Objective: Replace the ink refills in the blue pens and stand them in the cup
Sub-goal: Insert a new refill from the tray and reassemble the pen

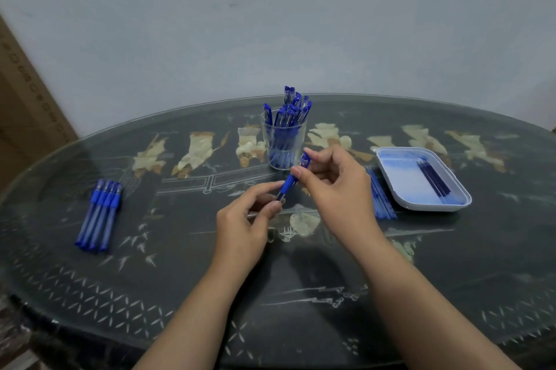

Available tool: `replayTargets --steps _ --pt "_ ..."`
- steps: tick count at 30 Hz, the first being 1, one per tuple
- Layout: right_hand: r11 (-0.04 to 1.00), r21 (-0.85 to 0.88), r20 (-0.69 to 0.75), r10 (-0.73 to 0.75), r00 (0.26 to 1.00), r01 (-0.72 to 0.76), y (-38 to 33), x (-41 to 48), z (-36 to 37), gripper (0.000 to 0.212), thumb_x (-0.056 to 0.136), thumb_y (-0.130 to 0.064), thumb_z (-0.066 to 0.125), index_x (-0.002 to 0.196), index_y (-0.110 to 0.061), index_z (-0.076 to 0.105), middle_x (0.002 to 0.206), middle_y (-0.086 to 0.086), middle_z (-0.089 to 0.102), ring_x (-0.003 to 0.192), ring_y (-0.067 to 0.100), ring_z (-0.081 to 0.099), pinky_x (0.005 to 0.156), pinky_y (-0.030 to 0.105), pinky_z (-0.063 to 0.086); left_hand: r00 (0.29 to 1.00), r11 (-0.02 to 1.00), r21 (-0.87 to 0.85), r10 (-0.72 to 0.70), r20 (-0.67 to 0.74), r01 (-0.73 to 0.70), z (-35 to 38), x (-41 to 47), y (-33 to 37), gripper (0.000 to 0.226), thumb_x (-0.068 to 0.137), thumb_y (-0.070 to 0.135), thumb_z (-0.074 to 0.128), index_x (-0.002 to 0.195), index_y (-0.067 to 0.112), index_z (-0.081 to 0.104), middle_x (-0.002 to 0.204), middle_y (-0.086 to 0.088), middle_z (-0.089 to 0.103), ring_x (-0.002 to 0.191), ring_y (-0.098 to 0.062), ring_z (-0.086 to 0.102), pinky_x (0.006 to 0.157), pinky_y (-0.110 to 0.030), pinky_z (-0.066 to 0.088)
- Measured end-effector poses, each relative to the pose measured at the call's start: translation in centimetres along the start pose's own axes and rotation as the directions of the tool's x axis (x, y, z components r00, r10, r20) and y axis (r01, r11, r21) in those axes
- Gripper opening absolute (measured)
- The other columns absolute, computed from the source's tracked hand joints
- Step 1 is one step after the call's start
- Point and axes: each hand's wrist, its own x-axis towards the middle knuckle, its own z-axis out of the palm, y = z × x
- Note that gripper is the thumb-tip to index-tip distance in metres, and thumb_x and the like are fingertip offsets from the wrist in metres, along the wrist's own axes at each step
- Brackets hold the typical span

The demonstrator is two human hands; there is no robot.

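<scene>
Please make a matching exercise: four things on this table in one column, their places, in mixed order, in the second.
1. clear cup
2. row of pens
3. white tray
4. held pen

A. between left hand and right hand
B. left side of the table
C. right side, holding dark refills
D. centre, full of capped pens

Pairs: 1-D; 2-B; 3-C; 4-A

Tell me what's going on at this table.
A person is working on one blue pen, held above the table in both hands. The right hand grips its upper end and the left hand pinches the tip end. Behind it, a clear cup already holds many blue pens standing up. A row of pens lies at the left. At the right, a bundle of thin blue sticks, likely refills, lies beside a white tray with a few dark refills in it.
</scene>
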Motion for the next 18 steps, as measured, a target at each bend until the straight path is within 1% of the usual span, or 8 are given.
replayTargets --steps 3,5,7,8,10,11,14,18 --pt "1.000 0.011 -0.051 -0.007 0.999 0.008 -0.4 0.1 0.0 0.029 0.081 -0.007 0.076 0.090 -0.030 0.062 0.081 -0.004 0.069 0.079 0.012 0.069 0.077 0.035 0.059 1.000 1.000 -0.004 -0.007 -0.020 0.007 -0.2 0.6 0.6 0.033 0.084 0.003 0.071 0.103 0.030 0.070 0.085 0.003 0.073 0.083 -0.005 0.069 0.078 -0.016 0.051" --pt "0.999 0.026 -0.138 -0.042 0.989 0.046 -1.3 0.9 -0.5 0.028 0.081 -0.006 0.076 0.092 -0.028 0.062 0.085 0.000 0.069 0.082 0.017 0.069 0.078 0.039 0.059 1.000 0.997 0.072 -0.012 -0.018 0.013 -1.1 1.2 0.7 0.023 0.086 0.014 0.071 0.104 0.028 0.071 0.094 0.010 0.073 0.089 0.001 0.067 0.083 -0.014 0.050" --pt "0.995 0.054 -0.219 -0.071 0.973 0.084 -2.7 2.4 -1.4 0.027 0.082 -0.005 0.075 0.093 -0.026 0.061 0.087 0.001 0.068 0.084 0.020 0.069 0.078 0.040 0.060 0.999 0.961 0.276 -0.010 -0.031 0.018 -2.8 1.8 -0.1 0.018 0.089 0.027 0.066 0.107 0.028 0.069 0.104 0.015 0.069 0.099 0.002 0.063 0.092 -0.020 0.049" --pt "0.992 0.058 -0.249 -0.090 0.964 0.108 -3.4 3.3 -1.8 0.028 0.083 -0.004 0.074 0.093 -0.025 0.060 0.086 0.001 0.067 0.084 0.021 0.069 0.077 0.039 0.060 0.999 0.913 0.406 -0.025 -0.037 0.038 -3.8 2.0 -0.7 0.021 0.091 0.032 0.063 0.111 0.027 0.068 0.110 0.013 0.066 0.106 -0.003 0.060 0.097 -0.027 0.047" --pt "0.984 0.009 -0.295 -0.169 0.940 0.180 -4.9 5.0 -2.3 0.029 0.084 -0.005 0.073 0.093 -0.027 0.058 0.085 -0.001 0.067 0.084 0.019 0.069 0.078 0.040 0.060 0.993 0.757 0.643 -0.107 -0.048 0.113 -5.6 2.1 -2.0 0.030 0.093 0.039 0.057 0.119 0.024 0.064 0.121 0.007 0.060 0.118 -0.016 0.051 0.102 -0.039 0.039" --pt "0.975 -0.033 -0.308 -0.219 0.926 0.219 -5.5 5.8 -2.3 0.029 0.084 -0.007 0.072 0.093 -0.030 0.056 0.084 -0.003 0.066 0.083 0.017 0.068 0.078 0.040 0.059 0.985 0.687 0.710 -0.159 -0.061 0.155 -6.1 2.0 -2.6 0.033 0.094 0.040 0.055 0.121 0.024 0.063 0.126 0.004 0.058 0.122 -0.021 0.047 0.103 -0.041 0.035" --pt "0.949 -0.130 -0.310 -0.313 0.898 0.286 -6.4 7.5 -2.0 0.030 0.086 -0.008 0.069 0.093 -0.032 0.052 0.083 -0.007 0.064 0.081 0.013 0.067 0.078 0.038 0.058 0.976 0.597 0.784 -0.209 -0.056 0.172 -6.2 1.9 -3.4 0.030 0.095 0.042 0.052 0.118 0.028 0.062 0.129 0.004 0.054 0.125 -0.022 0.041 0.106 -0.041 0.029" --pt "0.932 -0.203 -0.278 -0.349 0.895 0.300 -5.8 8.9 -1.2 0.025 0.087 -0.007 0.068 0.099 -0.022 0.053 0.082 -0.007 0.063 0.080 0.014 0.067 0.076 0.034 0.057 0.983 0.591 0.793 -0.178 -0.054 0.150 -5.9 1.9 -3.5 0.027 0.095 0.042 0.051 0.117 0.031 0.061 0.130 0.006 0.052 0.125 -0.021 0.038 0.108 -0.040 0.027"
